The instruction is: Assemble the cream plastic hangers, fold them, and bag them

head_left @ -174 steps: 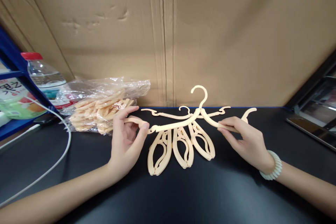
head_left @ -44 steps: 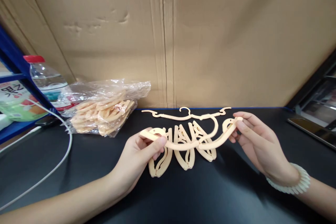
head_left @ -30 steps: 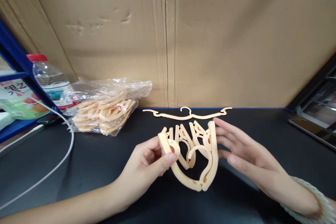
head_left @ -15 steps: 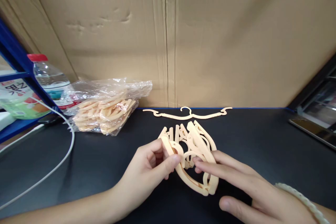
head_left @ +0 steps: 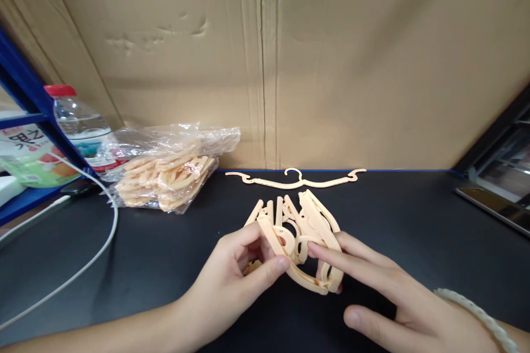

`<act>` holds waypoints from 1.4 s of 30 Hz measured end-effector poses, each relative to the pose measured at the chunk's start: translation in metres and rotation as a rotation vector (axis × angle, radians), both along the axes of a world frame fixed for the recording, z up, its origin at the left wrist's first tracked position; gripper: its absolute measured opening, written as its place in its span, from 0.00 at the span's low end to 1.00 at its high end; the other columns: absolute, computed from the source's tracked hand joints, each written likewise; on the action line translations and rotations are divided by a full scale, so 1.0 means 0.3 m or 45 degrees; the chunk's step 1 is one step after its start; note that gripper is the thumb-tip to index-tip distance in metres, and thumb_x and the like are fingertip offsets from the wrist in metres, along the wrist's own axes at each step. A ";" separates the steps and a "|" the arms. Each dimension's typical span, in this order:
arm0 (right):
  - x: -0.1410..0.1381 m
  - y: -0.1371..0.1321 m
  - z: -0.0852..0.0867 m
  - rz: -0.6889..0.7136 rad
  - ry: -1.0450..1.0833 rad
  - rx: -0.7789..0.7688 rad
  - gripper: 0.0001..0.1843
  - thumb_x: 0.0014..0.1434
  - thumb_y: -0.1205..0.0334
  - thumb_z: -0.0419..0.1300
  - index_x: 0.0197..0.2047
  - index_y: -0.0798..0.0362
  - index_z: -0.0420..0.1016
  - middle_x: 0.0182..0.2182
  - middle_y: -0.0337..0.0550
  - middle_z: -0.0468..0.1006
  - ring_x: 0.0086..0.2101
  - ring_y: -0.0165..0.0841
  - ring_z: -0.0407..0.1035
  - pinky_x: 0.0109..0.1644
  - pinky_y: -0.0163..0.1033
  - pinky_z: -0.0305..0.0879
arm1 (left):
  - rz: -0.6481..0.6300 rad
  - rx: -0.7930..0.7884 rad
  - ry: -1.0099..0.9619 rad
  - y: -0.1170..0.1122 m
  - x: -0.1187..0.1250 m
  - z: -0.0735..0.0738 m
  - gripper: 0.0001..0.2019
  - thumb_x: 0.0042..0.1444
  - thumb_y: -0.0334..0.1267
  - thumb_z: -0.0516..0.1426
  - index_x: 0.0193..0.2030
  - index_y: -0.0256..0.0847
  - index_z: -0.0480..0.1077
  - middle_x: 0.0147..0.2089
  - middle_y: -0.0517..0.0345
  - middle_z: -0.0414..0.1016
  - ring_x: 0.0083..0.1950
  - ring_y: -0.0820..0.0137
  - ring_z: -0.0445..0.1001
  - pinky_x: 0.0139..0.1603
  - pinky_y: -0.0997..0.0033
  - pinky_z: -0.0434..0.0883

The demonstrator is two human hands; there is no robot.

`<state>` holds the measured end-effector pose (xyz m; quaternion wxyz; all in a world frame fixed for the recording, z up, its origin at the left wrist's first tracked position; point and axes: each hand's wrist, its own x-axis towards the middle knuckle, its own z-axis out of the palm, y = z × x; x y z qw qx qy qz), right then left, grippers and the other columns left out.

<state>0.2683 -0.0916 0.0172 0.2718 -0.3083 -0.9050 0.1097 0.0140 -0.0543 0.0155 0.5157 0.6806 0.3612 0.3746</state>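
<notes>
A cream plastic folding clothes hanger is partly folded into a V, tilted above the table. My left hand is closed on its left arm, the thumb on the front and the fingers behind. My right hand has its fingers threaded around the right arm, one lying across the front and others behind it; the thumb stands apart. Behind the held hanger lie several more folded hangers, partly hidden by it and by my hands. Farther back, an unfolded hanger lies flat with its hook upward.
A clear plastic bag full of folded hangers lies at the left. Beside it stand a red-capped bottle and a blue shelf with a white cable. A cardboard wall closes off the back; a dark flat device lies right.
The held hanger has tipped slightly, its lower joint rising a little. Its left arm has shifted slightly right, and both hands keep their contact with it.
</notes>
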 end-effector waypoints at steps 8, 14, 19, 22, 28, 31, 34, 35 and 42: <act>-0.017 -0.004 0.040 0.136 -0.028 -0.284 0.42 0.61 0.66 0.60 0.71 0.39 0.43 0.67 0.39 0.57 0.63 0.39 0.55 0.62 0.40 0.61 | -0.098 -0.045 0.006 0.000 0.001 -0.008 0.08 0.58 0.41 0.59 0.33 0.39 0.69 0.31 0.57 0.69 0.34 0.67 0.72 0.35 0.69 0.73; -0.025 -0.002 0.072 0.151 -0.092 -0.558 0.38 0.63 0.64 0.58 0.70 0.41 0.46 0.67 0.41 0.56 0.65 0.40 0.51 0.65 0.44 0.54 | -0.156 0.023 -0.054 0.002 0.008 0.008 0.06 0.61 0.38 0.58 0.42 0.41 0.74 0.45 0.53 0.74 0.46 0.64 0.73 0.50 0.64 0.72; -0.020 -0.017 0.014 0.138 0.101 -0.484 0.39 0.61 0.64 0.60 0.69 0.34 0.48 0.68 0.35 0.54 0.65 0.38 0.51 0.65 0.42 0.53 | -0.172 -0.069 -0.063 -0.005 0.013 0.013 0.08 0.61 0.39 0.58 0.44 0.41 0.74 0.43 0.55 0.76 0.44 0.64 0.74 0.46 0.66 0.72; -0.015 -0.021 -0.005 0.116 0.164 -0.414 0.39 0.61 0.64 0.61 0.69 0.34 0.49 0.69 0.35 0.51 0.66 0.38 0.49 0.66 0.42 0.52 | -0.121 -0.066 -0.033 -0.011 0.009 0.009 0.07 0.61 0.40 0.58 0.41 0.40 0.73 0.40 0.56 0.75 0.41 0.66 0.73 0.46 0.66 0.72; 0.005 -0.023 -0.003 0.031 0.044 -0.326 0.40 0.61 0.65 0.60 0.70 0.36 0.47 0.69 0.38 0.50 0.65 0.40 0.49 0.65 0.43 0.53 | -0.047 -0.009 0.033 -0.007 0.003 0.007 0.09 0.59 0.42 0.58 0.31 0.39 0.68 0.31 0.59 0.68 0.34 0.70 0.69 0.43 0.65 0.73; 0.010 -0.022 -0.003 -0.010 0.036 -0.266 0.40 0.60 0.65 0.60 0.70 0.36 0.47 0.69 0.38 0.52 0.65 0.40 0.50 0.64 0.45 0.53 | -0.030 -0.014 0.013 0.001 0.003 0.006 0.09 0.58 0.42 0.58 0.32 0.39 0.69 0.32 0.58 0.69 0.34 0.69 0.69 0.43 0.65 0.74; 0.012 -0.019 -0.004 -0.019 0.036 -0.231 0.40 0.60 0.65 0.60 0.70 0.36 0.48 0.68 0.38 0.53 0.65 0.40 0.51 0.64 0.46 0.53 | -0.009 -0.039 -0.006 0.008 0.002 0.004 0.08 0.58 0.41 0.59 0.34 0.39 0.70 0.33 0.58 0.70 0.35 0.69 0.70 0.44 0.65 0.74; 0.012 -0.018 -0.005 -0.027 0.035 -0.230 0.40 0.60 0.65 0.60 0.70 0.36 0.48 0.68 0.38 0.53 0.65 0.40 0.51 0.64 0.46 0.54 | -0.002 -0.044 -0.006 0.008 0.001 0.004 0.08 0.58 0.42 0.59 0.34 0.39 0.70 0.33 0.58 0.70 0.35 0.69 0.70 0.44 0.65 0.74; -0.013 -0.026 -0.008 0.078 0.081 -0.418 0.39 0.60 0.64 0.60 0.69 0.36 0.50 0.68 0.37 0.54 0.64 0.39 0.53 0.64 0.43 0.54 | -0.054 0.024 0.068 -0.013 0.003 0.006 0.08 0.59 0.40 0.59 0.34 0.37 0.73 0.33 0.56 0.74 0.35 0.67 0.75 0.41 0.67 0.74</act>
